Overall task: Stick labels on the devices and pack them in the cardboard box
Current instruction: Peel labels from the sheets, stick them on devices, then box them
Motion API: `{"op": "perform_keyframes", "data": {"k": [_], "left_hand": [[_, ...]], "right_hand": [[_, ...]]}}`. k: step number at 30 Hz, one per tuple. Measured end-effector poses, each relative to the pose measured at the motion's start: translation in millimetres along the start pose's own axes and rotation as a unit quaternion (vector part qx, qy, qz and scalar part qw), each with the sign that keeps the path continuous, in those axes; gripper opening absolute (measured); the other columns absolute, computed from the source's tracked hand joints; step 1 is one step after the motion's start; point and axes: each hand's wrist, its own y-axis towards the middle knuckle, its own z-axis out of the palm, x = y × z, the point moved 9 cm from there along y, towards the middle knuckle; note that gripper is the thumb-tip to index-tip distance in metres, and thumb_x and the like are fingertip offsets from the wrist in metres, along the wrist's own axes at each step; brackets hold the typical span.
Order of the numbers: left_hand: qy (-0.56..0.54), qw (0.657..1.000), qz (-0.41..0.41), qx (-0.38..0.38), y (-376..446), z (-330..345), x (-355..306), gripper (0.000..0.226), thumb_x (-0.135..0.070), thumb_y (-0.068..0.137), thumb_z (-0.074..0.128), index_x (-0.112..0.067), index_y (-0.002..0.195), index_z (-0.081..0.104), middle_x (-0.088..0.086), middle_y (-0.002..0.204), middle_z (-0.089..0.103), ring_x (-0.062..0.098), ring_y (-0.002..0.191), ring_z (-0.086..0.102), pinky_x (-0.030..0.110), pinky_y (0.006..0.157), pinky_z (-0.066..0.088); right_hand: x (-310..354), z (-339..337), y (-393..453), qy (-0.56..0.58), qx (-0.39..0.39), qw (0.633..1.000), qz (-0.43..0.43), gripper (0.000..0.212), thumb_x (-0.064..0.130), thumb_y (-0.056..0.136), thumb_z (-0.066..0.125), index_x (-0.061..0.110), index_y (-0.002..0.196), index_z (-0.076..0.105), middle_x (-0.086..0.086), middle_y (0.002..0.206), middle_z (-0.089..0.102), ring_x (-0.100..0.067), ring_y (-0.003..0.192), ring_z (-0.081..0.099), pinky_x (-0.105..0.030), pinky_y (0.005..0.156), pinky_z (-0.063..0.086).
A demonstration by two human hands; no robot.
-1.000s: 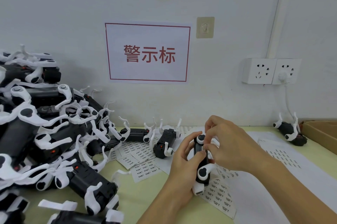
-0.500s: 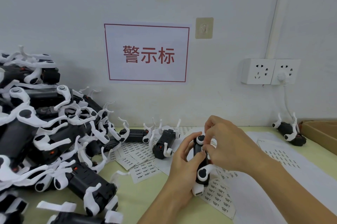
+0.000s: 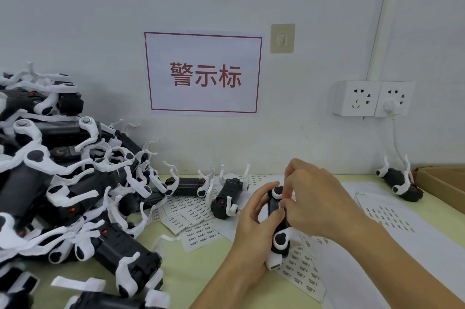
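My left hand [image 3: 254,230] grips a black device with white arms [image 3: 278,240] just above the table, a little right of centre. My right hand [image 3: 317,198] comes over the device from the right, its fingertips pinched against the device's upper side; whether a label sits under them is hidden. Label sheets [image 3: 302,271] lie on the table beneath the device. The corner of a cardboard box [image 3: 442,185] shows at the right edge.
A big heap of several black-and-white devices [image 3: 63,182] fills the left side. Two more devices [image 3: 226,198] lie near the wall, another [image 3: 400,182] beside the box. Cut label strips [image 3: 191,215] are scattered mid-table. White paper sheets [image 3: 377,233] cover the right.
Almost nothing has moved. Both hands stay on the device, with my right fingertips shifting slightly along its upper side.
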Motion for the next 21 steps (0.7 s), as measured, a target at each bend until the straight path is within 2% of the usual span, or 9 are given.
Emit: {"op": "perform_keyframes", "data": {"k": [7,11,14,17,21], "left_hand": [[0.003,1.000,0.003,0.009,1.3,1.5,-0.5,0.047,-0.001,0.092,0.062,-0.036,0.122,0.067,-0.007,0.127,0.068,0.024,0.116,0.066,0.045,0.096,0.054],[-0.004,1.000,0.003,0.016,-0.7,3.3,-2.2,0.047,0.001,0.092,0.058,-0.034,0.121,0.067,-0.006,0.123,0.069,0.024,0.097,0.072,0.037,0.081,0.057],[-0.012,1.000,-0.003,0.015,-1.2,2.9,-1.7,0.047,0.001,0.092,0.058,-0.035,0.120,0.067,-0.006,0.121,0.070,0.027,0.096,0.072,0.040,0.083,0.059],[-0.026,1.000,-0.008,0.015,-1.2,2.9,-1.2,0.047,0.002,0.093,0.059,-0.036,0.118,0.069,-0.005,0.122,0.069,0.031,0.092,0.072,0.038,0.079,0.059],[-0.049,0.998,-0.017,0.024,-1.8,4.2,-0.1,0.045,-0.005,0.086,0.064,-0.035,0.119,0.069,-0.002,0.123,0.069,0.033,0.092,0.072,0.036,0.075,0.058]], "right_hand": [[-3.2,0.9,1.8,-0.048,-0.004,0.998,0.028,0.011,0.034,0.086,0.062,0.024,0.085,0.068,0.010,0.104,0.052,-0.014,0.088,0.052,-0.030,0.082,0.041],[-9.7,0.2,1.9,-0.054,0.001,0.998,0.042,0.008,0.031,0.085,0.063,0.026,0.084,0.069,0.011,0.103,0.053,-0.013,0.089,0.054,-0.030,0.079,0.041],[-17.7,3.9,3.6,-0.021,0.024,0.998,0.053,0.005,0.028,0.086,0.066,0.026,0.082,0.068,0.013,0.101,0.055,-0.013,0.089,0.058,-0.029,0.076,0.047],[-28.8,11.4,6.3,0.036,0.059,0.995,0.067,0.004,0.025,0.087,0.068,0.027,0.084,0.070,0.013,0.102,0.060,-0.012,0.094,0.059,-0.032,0.080,0.052],[-34.9,19.0,7.0,0.115,0.112,0.985,0.068,0.012,0.033,0.089,0.068,0.024,0.089,0.077,0.012,0.107,0.061,-0.013,0.101,0.061,-0.033,0.086,0.051]]}}
